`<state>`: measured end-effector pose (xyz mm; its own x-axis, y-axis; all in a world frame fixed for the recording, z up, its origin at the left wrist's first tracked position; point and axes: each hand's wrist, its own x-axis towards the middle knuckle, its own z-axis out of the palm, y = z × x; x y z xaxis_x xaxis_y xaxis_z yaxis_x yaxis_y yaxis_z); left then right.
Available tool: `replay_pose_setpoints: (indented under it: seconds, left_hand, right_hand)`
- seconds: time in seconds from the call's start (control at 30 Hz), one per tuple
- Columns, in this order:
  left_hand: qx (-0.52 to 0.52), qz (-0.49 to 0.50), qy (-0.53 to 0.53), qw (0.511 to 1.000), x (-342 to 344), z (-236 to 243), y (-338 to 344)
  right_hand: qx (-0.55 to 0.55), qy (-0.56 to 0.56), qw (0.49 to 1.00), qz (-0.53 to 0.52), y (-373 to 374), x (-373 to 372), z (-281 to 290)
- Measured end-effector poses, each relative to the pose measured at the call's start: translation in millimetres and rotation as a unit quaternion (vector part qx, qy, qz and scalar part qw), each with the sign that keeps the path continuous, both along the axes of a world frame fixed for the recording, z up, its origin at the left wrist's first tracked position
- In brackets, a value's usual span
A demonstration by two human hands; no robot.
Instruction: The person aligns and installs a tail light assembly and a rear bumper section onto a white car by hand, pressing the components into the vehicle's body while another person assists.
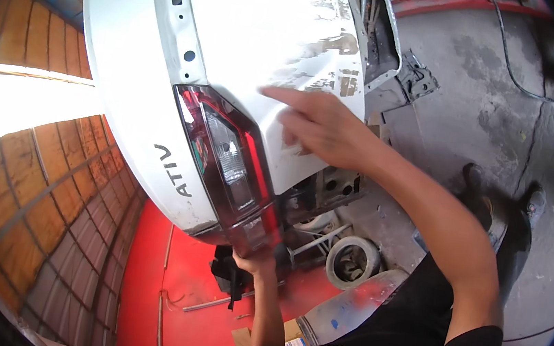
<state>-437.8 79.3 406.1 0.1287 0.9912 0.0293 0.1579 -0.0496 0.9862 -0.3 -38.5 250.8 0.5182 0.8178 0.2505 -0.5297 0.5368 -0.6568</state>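
Note:
A red and clear tail light [233, 150] sits at the corner of a white car body [239, 30]. At its lower end my left hand [254, 262] grips the lamp's edge, most of the fingers hidden behind it. My right hand [321, 126] is over the white panel beside the lamp's upper end, holding nothing. Its index finger points out to the left and the other fingers are loosely bent. Whether that fingertip touches the panel, I cannot tell. Bare, scuffed patches [340, 49] mark the panel's paint beyond this hand.
Below the car, a tyre [353, 262] and metal rods [313, 243] lie near a red floor area [146, 281]. A black part [227, 270] hangs by my left hand. Grey concrete floor [468, 79] with a black hose [511, 70] spreads at right; an orange-brown wall [5, 188] stands left.

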Motion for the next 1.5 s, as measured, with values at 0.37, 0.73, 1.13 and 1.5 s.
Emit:
replay_pose_setpoints:
  seconds: [0.37, 0.73, 1.13, 1.5]
  left_hand:
    - [0.015, 0.009, 0.007, 1.0, -1.2, 3.3, -3.6]
    - [0.009, -0.002, 0.001, 1.0, 19.5, -2.9, -15.6]
    - [0.002, -0.004, -0.011, 1.0, 14.6, 1.5, -15.2]
    - [0.031, 0.012, -0.028, 0.999, 21.6, -5.3, -11.8]
  right_hand:
    - [-0.241, -0.59, 0.704, -0.315, 106.1, 77.4, 59.9]
    - [-0.24, -0.567, 0.701, -0.36, 115.3, 95.9, 53.7]
    - [-0.071, -0.557, 0.774, -0.293, 100.5, 63.0, 56.0]
    - [-0.165, -0.497, 0.8, -0.293, 60.5, 38.1, 15.2]
